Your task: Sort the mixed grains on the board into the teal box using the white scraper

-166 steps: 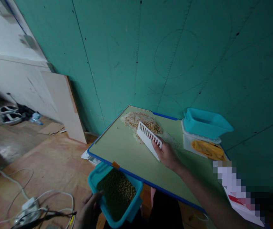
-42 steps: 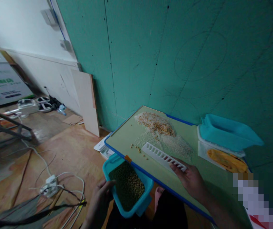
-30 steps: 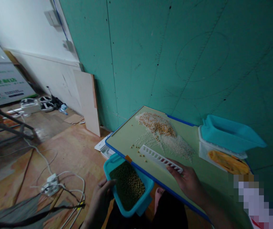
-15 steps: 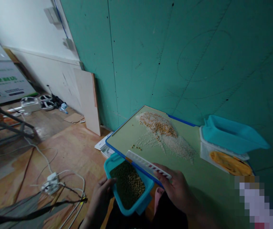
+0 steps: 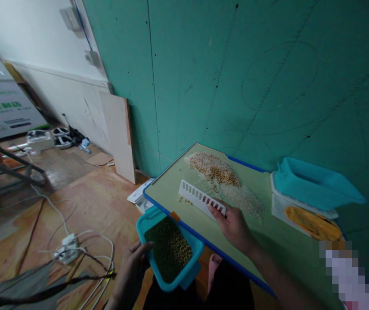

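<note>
My left hand [image 5: 135, 262] grips the left rim of a turquoise plastic tub [image 5: 198, 254], held just below the table's front edge. Inside lie dark green beans [image 5: 158, 241] and tan soybeans [image 5: 181, 250]. Over the table, my right hand [image 5: 231, 224] is closed on one end of a white slotted plastic strip [image 5: 194, 196]. Behind the strip, a pile of soybeans [image 5: 224, 174] mixed with white grains [image 5: 244, 200] spreads on the pale green tabletop [image 5: 165, 189]. A few loose soybeans [image 5: 184, 199] show near the strip's left end.
At the table's right stand an empty turquoise bin [image 5: 316, 181] and an orange cloth [image 5: 311, 221]. The green wall [image 5: 187, 86] rises close behind. A power strip [image 5: 68, 249] with white cables lies on the floor at left, and a board [image 5: 119, 133] leans on the wall.
My right hand has lifted the white strip away from the table's front edge and moved it farther over the tabletop. The tub in my left hand has shifted slightly left.
</note>
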